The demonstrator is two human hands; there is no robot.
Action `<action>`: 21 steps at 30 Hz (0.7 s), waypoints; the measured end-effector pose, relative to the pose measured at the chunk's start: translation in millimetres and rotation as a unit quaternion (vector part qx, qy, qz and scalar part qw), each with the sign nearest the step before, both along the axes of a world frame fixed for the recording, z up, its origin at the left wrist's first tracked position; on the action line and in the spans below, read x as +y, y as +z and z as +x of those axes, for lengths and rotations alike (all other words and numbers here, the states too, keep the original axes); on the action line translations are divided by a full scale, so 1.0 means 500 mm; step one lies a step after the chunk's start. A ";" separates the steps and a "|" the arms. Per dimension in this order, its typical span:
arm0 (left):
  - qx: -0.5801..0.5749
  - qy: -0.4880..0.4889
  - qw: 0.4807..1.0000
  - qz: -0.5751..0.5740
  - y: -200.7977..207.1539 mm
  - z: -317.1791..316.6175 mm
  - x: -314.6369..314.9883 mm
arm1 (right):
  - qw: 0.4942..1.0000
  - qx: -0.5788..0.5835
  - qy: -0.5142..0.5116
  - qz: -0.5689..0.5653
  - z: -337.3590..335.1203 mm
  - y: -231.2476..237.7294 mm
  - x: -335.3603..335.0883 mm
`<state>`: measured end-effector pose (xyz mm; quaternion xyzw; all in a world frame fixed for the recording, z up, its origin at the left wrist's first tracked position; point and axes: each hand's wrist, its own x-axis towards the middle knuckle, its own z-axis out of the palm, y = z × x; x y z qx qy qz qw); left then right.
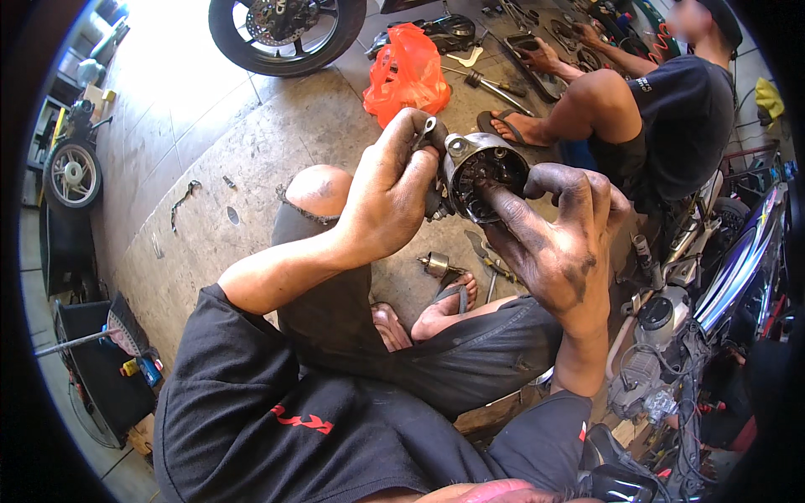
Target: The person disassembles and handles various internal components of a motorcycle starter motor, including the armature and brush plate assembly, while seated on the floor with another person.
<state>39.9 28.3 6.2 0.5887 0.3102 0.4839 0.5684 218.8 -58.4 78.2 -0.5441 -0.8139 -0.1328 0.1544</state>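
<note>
The left hand [387,194], black with grease, is closed around the side of a round metal motor housing [484,172] held up above the knees, its open end facing the person. The right hand [560,243] — just as dirty — steadies the housing's other side with curled fingers and pokes its forefinger into the open cavity. On the concrete floor [243,142] below lie a small metal part [436,265] and a red plastic bag [407,74]; another person [662,109] squats beyond — near a motorcycle wheel [285,29].
</note>
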 end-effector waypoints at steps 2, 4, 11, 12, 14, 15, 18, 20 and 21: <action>0.000 -0.011 1.000 -0.011 0.002 0.000 0.001 | 1.000 0.009 0.005 -0.010 0.003 0.001 0.002; 0.002 -0.027 0.999 -0.032 0.003 -0.001 0.001 | 1.000 0.011 0.003 -0.009 -0.001 0.002 0.002; -0.042 -0.055 0.991 -0.117 0.006 0.004 0.002 | 0.999 0.026 -0.007 -0.019 0.001 0.006 0.001; -0.049 -0.054 0.989 -0.130 0.007 0.004 0.003 | 0.999 0.034 -0.013 -0.009 0.003 0.006 0.002; -0.059 -0.040 0.987 -0.144 0.008 0.005 0.003 | 0.998 0.052 -0.022 0.009 0.002 0.004 0.004; -0.062 -0.029 0.987 -0.146 0.009 0.008 0.004 | 0.998 0.049 -0.033 0.009 0.003 0.004 0.005; -0.068 -0.025 0.986 -0.150 0.002 0.009 0.007 | 0.998 0.043 -0.055 0.009 0.008 0.004 0.005; -0.059 -0.031 0.986 -0.150 0.001 0.004 0.010 | 0.998 0.042 -0.047 0.008 0.010 0.001 0.008; -0.049 -0.033 0.987 -0.150 0.002 -0.001 0.011 | 0.998 0.037 -0.047 0.013 0.007 0.002 0.008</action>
